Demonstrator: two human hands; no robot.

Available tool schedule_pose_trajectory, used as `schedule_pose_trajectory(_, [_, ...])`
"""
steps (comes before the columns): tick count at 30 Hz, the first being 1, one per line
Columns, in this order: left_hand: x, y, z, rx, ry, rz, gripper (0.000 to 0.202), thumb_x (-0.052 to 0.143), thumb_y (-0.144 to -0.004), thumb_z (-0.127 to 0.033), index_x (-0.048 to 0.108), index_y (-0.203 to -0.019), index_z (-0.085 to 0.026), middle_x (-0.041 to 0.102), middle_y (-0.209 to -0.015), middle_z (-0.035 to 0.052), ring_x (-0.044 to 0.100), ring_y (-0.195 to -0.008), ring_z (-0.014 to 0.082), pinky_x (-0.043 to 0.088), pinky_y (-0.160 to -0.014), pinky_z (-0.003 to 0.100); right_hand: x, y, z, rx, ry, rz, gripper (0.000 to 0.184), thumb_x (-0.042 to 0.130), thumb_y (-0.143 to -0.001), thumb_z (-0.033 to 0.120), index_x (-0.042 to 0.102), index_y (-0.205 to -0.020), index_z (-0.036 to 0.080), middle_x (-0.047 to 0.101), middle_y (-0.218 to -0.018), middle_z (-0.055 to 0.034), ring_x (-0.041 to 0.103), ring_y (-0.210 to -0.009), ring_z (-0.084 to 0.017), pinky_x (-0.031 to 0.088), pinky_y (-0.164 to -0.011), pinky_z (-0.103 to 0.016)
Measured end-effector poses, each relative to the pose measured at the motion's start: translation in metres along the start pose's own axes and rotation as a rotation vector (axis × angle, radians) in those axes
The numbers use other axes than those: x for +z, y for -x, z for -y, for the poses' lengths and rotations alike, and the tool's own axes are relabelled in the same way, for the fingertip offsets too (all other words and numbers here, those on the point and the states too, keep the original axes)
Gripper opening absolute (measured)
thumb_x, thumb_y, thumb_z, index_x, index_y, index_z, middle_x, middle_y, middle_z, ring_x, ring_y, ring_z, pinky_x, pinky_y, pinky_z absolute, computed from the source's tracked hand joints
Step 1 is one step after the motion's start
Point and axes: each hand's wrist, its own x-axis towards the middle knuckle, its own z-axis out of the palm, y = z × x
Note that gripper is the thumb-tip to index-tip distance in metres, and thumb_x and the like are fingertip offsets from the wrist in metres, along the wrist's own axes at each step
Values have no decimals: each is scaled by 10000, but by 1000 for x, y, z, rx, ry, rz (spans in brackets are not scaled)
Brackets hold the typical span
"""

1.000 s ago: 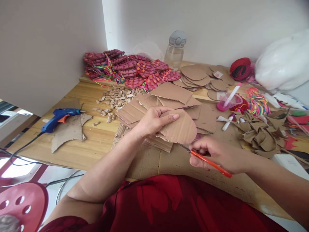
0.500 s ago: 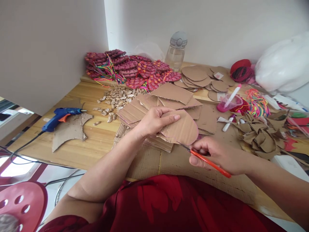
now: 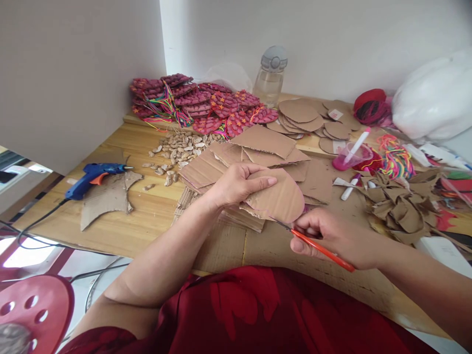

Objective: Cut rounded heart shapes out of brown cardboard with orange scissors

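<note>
My left hand (image 3: 236, 185) grips a rounded piece of brown cardboard (image 3: 279, 198) and holds it just above a pile of cardboard sheets (image 3: 221, 172). My right hand (image 3: 332, 236) is closed round orange-handled scissors (image 3: 317, 247). Their blades meet the lower edge of the rounded piece. Both hands hover over the middle of the wooden table (image 3: 143, 211).
A blue glue gun (image 3: 94, 175) lies on a cardboard scrap at the left. Seeds (image 3: 177, 150), red patterned ornaments (image 3: 206, 105), a water bottle (image 3: 270, 76), cut cardboard rounds (image 3: 306, 118), coloured cords (image 3: 396, 160) and cardboard offcuts (image 3: 401, 206) crowd the back and right. A red stool (image 3: 33, 309) stands lower left.
The cardboard piece has turned slightly in my left hand and the scissors have shifted a little along its lower edge. Nothing else has moved.
</note>
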Motion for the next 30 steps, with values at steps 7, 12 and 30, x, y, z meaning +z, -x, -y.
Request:
schedule_pose_trajectory(7, [1,0,0,1,7,-14,365,819,-783,-424,765,-1011,-143,685,-773,1,564,-620,94,431,-541,198,0,1,1,9,-12,2,505,731,-817,576,446,-627,205,326,-563,78,249,-529,-93,190,-480,-250])
schedule_pose_trajectory(12, [2,0,-1,-23,4,-1,381,814,-779,-419,762,-1031,-138,695,-785,8,576,-624,103,448,-553,210,1,2,-2,16,-18,19,529,698,-832,613,439,-617,204,322,-551,76,246,-519,-93,172,-477,-255])
schedule_pose_trajectory(30, [5,1,-1,-48,-6,7,388,822,-759,-406,754,-1023,-129,673,-759,2,566,-614,100,429,-540,204,5,7,-9,51,16,3,511,671,-862,589,451,-621,196,328,-570,62,270,-536,-100,172,-481,-269])
